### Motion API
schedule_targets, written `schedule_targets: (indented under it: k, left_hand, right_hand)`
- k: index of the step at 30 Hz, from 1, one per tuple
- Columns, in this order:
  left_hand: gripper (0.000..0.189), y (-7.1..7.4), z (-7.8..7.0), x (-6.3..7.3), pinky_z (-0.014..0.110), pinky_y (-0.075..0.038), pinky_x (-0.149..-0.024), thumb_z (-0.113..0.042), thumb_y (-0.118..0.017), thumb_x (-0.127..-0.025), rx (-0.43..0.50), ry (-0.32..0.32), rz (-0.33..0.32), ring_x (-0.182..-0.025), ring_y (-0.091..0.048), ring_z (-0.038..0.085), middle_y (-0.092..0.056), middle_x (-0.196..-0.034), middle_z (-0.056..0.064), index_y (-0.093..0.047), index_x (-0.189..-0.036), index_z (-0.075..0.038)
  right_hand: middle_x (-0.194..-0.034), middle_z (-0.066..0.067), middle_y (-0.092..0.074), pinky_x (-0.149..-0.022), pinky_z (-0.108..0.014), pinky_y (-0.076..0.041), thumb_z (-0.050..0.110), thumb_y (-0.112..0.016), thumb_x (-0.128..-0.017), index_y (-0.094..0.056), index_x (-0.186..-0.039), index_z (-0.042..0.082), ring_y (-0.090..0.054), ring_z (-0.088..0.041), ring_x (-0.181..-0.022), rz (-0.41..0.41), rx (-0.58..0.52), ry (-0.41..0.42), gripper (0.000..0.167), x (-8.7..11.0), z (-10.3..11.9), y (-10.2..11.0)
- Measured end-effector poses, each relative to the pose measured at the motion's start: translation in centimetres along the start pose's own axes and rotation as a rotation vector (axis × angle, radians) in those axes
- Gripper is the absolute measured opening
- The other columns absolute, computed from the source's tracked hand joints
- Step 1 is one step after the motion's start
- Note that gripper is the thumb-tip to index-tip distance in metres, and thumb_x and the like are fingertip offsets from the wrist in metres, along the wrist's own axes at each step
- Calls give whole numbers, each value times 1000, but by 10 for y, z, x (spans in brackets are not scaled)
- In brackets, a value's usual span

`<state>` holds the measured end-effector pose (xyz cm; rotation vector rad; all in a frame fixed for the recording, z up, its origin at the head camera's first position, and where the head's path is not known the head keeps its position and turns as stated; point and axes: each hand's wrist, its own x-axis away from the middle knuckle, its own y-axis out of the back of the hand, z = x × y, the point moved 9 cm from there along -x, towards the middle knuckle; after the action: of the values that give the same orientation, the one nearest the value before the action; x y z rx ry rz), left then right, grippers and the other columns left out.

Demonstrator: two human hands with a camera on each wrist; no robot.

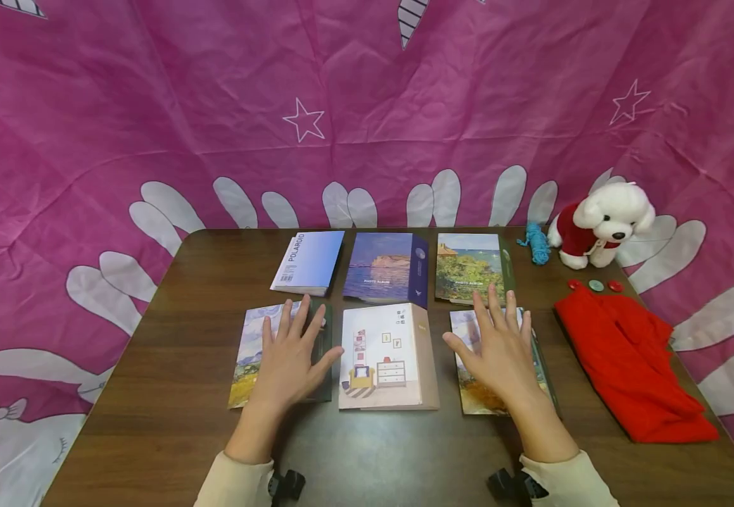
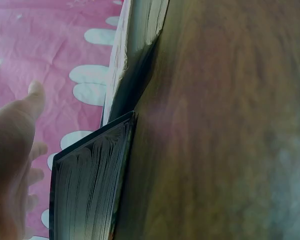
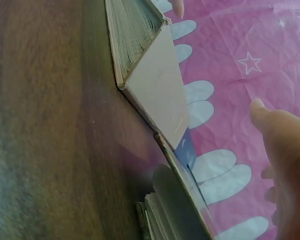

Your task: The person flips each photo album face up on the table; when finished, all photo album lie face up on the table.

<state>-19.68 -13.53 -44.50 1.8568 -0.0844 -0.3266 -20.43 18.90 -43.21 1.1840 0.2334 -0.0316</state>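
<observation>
Both hands are spread, palms down, over photo albums at the front of the table, and neither holds anything. My left hand (image 1: 287,362) overlaps the front left album (image 1: 246,373), with a painted landscape cover and dark spine; its page edges (image 2: 90,195) show beside the hand in the left wrist view. Above the front right album (image 1: 471,394), painted in autumn colours, is my right hand (image 1: 502,352), which hides much of its cover. Between the hands lies a white album (image 1: 367,338) with a drawn armchair and dresser; the right wrist view shows its thick spine (image 3: 160,90).
Behind stand a row of three albums: a pale blue Polaroid one (image 1: 316,257), a purple seascape (image 1: 379,264) and a green garden (image 1: 468,267). At right are blue yarn (image 1: 537,245), a white toy dog (image 1: 614,215), three buttons (image 1: 595,285) and folded red cloth (image 1: 633,366).
</observation>
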Motion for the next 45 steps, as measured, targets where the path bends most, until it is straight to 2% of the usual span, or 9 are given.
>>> schedule_targets:
  k: [3,6,12,16,22,27,33,39,45]
  left_hand:
    - [81,3,0,-1,72,-6,-116,-62,-61,-91,20,-10,-22,-153,-10,42,-21,-167,14,-43,-155,-15]
    - [81,9,0,-6,72,-12,-115,-56,-67,-91,84,-27,-56,-152,-16,43,-29,-164,16,-44,-154,-12]
    - [71,29,7,-26,69,-22,-115,-41,-72,-93,247,-36,-94,-144,-35,42,-44,-155,20,-48,-150,-5]
    - [69,38,14,-40,67,-24,-115,-40,-70,-94,262,-59,-79,-144,-37,41,-44,-154,21,-48,-150,-4]
    - [68,44,31,-61,66,-27,-115,-37,-68,-96,339,-47,-31,-145,-34,41,-40,-157,21,-45,-151,-4]
    - [61,41,47,-84,61,-30,-115,-31,-67,-98,448,-11,-35,-145,-36,39,-40,-156,21,-47,-149,-3]
    - [55,32,68,-106,53,-28,-118,-24,-66,-99,515,48,-83,-144,-37,38,-44,-153,21,-51,-145,1]
    - [56,7,89,-112,53,-29,-119,-31,-60,-102,653,216,-8,-146,-34,38,-36,-159,19,-47,-149,-2]
    - [58,-3,97,-117,52,-26,-120,-34,-58,-103,696,290,-3,-147,-32,38,-31,-161,19,-46,-150,-3]
  right_hand:
    - [-168,-18,-6,-116,-69,6,68,-54,-93,-25,-161,7,6,-42,-153,5,-6,3,96,-1,0,0]
    - [-166,-23,-16,-116,-72,-8,65,-60,-91,-29,-159,4,-9,-48,-151,-6,-34,17,97,-4,2,3]
    - [-157,-27,-37,-109,-74,-28,56,-67,-92,-36,-156,4,-34,-51,-142,6,-220,-3,88,-19,7,12]
    - [-155,-24,-42,-110,-70,-30,51,-66,-95,-38,-156,8,-39,-47,-140,8,-337,-3,80,-30,18,15]
    - [-144,-21,-55,-106,-55,-45,38,-65,-99,-44,-151,4,-54,-37,-131,33,-573,62,65,-52,44,7]
    - [-140,-23,-57,-107,-50,-46,34,-61,-102,-45,-150,3,-56,-35,-129,92,-715,44,59,-77,61,-9]
    - [-138,-17,-58,-109,-46,-43,30,-60,-103,-50,-146,4,-56,-31,-128,66,-894,-20,51,-108,76,-36]
    - [-141,-10,-56,-111,-41,-42,40,-58,-103,-48,-148,9,-51,-26,-133,55,-1013,-159,56,-126,86,-65]
    - [-143,-12,-55,-111,-40,-43,43,-58,-102,-44,-151,5,-51,-28,-134,122,-1022,-177,64,-138,106,-94]
